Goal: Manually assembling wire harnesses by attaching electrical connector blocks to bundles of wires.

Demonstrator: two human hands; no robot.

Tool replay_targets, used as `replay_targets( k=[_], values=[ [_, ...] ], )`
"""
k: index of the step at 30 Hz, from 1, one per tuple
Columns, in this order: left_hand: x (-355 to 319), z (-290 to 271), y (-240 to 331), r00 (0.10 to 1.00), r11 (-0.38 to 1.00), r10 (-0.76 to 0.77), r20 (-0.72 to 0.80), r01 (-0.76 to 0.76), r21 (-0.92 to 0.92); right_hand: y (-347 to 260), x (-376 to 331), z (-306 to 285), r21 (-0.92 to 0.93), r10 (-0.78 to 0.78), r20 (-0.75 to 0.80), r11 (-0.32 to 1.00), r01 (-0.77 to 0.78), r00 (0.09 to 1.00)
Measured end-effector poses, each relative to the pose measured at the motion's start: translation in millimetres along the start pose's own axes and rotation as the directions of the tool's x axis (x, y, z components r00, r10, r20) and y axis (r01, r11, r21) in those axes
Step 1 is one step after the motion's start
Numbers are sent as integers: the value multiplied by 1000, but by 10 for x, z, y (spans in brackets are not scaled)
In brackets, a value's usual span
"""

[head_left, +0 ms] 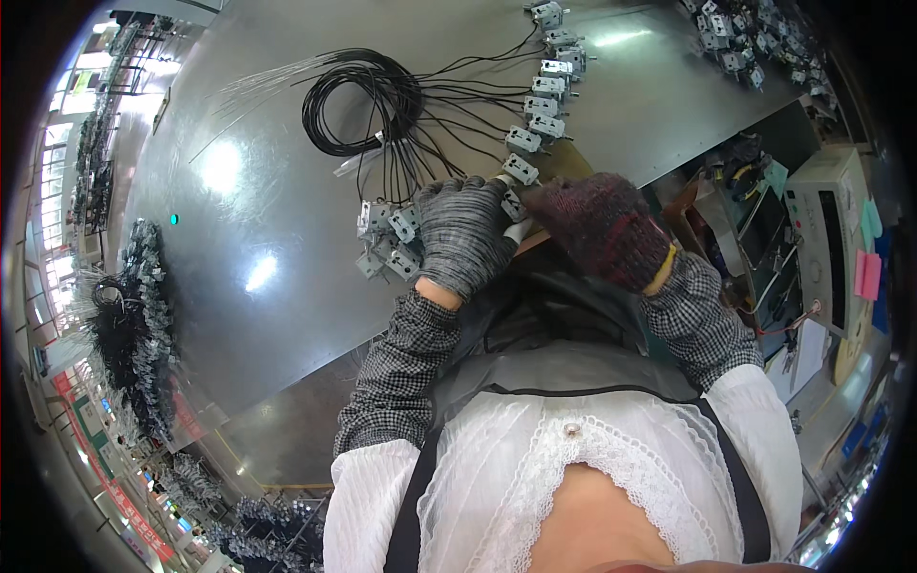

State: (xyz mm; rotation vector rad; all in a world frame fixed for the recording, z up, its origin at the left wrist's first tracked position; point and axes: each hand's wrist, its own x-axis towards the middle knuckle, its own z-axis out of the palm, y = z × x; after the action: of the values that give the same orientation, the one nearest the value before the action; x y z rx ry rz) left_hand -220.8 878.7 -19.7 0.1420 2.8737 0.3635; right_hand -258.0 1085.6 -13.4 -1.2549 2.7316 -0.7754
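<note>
My left hand [465, 234], in a grey striped knit glove, is closed at the table's near edge with its thumb and fingers on a small silver metal latch unit [513, 204]. My right hand [600, 227], in a dark red knit glove, curls closed beside that unit; what its fingers hold is hidden. Leading away from my hands runs a row of similar metal units [546, 105], each on a thin black cable. The cables gather into a black coil [365, 100] with bare wire ends fanning left. Several more metal units [390, 239] lie heaped against my left hand.
The metal tabletop [239, 191] reaches to the far side. A pile of loose metal units [740, 38] lies at the far right. Near my right arm stand an open tool bin [755, 220] and a light-coloured instrument box [829, 239]. Cable bundles [129, 334] hang at the left.
</note>
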Motion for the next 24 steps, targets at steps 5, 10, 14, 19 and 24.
replay_targets(
  k=[5,10,14,19,24],
  values=[
    [-61,31,55,981,993,112,-157,-107,43,-44,85,-13,1,13,1,1000,-13,1000],
    [-8,32,23,997,999,45,-62,-44,13,-17,16,50,-25,-13,-30,1000,12,999],
    [14,60,10,994,998,43,-97,-47,-42,-10,-48,-14,-66,42,42,997,-40,998],
    [39,43,45,996,998,53,-76,-55,-21,-30,13,-93,-51,96,119,995,-91,988],
    [36,31,52,994,997,68,-86,-71,-33,14,-73,2,44,44,21,998,-45,999]
  ],
)
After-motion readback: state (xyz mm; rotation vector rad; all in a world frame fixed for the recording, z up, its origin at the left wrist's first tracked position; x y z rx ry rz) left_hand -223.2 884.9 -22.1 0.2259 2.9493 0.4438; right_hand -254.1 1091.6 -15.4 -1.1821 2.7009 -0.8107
